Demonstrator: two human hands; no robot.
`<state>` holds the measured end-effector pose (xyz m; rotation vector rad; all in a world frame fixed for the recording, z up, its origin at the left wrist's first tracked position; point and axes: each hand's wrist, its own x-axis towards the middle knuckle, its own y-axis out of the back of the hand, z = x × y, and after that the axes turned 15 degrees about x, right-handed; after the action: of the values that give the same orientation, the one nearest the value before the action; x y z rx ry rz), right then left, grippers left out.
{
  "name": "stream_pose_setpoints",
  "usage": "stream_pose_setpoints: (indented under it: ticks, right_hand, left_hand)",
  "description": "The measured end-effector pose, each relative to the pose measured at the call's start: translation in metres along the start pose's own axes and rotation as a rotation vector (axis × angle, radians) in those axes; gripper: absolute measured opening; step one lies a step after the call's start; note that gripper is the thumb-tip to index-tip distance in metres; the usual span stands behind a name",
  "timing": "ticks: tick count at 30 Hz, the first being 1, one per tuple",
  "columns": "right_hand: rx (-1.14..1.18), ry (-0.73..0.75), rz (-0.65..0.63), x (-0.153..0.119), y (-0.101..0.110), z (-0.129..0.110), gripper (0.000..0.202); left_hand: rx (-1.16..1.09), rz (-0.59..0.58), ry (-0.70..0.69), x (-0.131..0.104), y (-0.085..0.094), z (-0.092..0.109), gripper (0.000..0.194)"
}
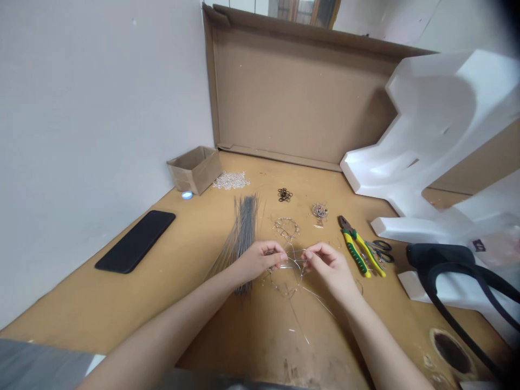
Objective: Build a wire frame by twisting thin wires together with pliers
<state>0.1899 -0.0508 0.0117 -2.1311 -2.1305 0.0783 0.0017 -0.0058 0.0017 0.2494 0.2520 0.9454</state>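
Note:
Between my two hands is a thin silver wire (296, 264), bent into curves. The fingers of my left hand (262, 259) are pinched on its left part, and my right hand (327, 264) pinches the right part. Finer details of the bends are too small to make out. A bundle of straight grey wires (245, 222) lies just left of and partly behind my left hand. Beyond my hands rests a ring of twisted wire (286, 228). Loose wire pieces (320, 301) are scattered on the wooden table (195, 309) below my hands.
Green-yellow pliers (359, 246) and black-handled scissors (382, 251) lie to the right. Further back are black rings (285, 195), a wire cluster (319, 210), clear beads (231, 180) and a small cardboard box (195, 169). A black phone (136, 241) lies left; white foam (430, 124) stands right.

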Motion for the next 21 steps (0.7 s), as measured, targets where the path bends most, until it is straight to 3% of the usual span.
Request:
stream_pose_setpoints:
  ticks: [6, 13, 18, 21]
  right_hand:
    - [-0.371, 0.205, 0.076, -0.0060, -0.0049, -0.0011, 0.012]
    - [-0.292, 0.210, 0.033, -0.0053, -0.0038, -0.0070, 0.013]
    - [-0.669, 0.578, -0.061, -0.0049, -0.0011, -0.0072, 0.009]
    - [-0.796, 0.683, -0.097, -0.0060, -0.0025, -0.0045, 0.010]
  left_hand:
    - [0.034, -0.017, 0.011, 0.0017, -0.0010, -0.0023, 0.021]
    - [0.119, 0.018, 0.040, 0.0022, -0.0047, -0.0051, 0.019]
    - [0.137, 0.090, 0.100, 0.0044, -0.0027, -0.0052, 0.020]
    - [0.121, 0.089, 0.110, 0.0056, -0.0026, -0.0064, 0.020]
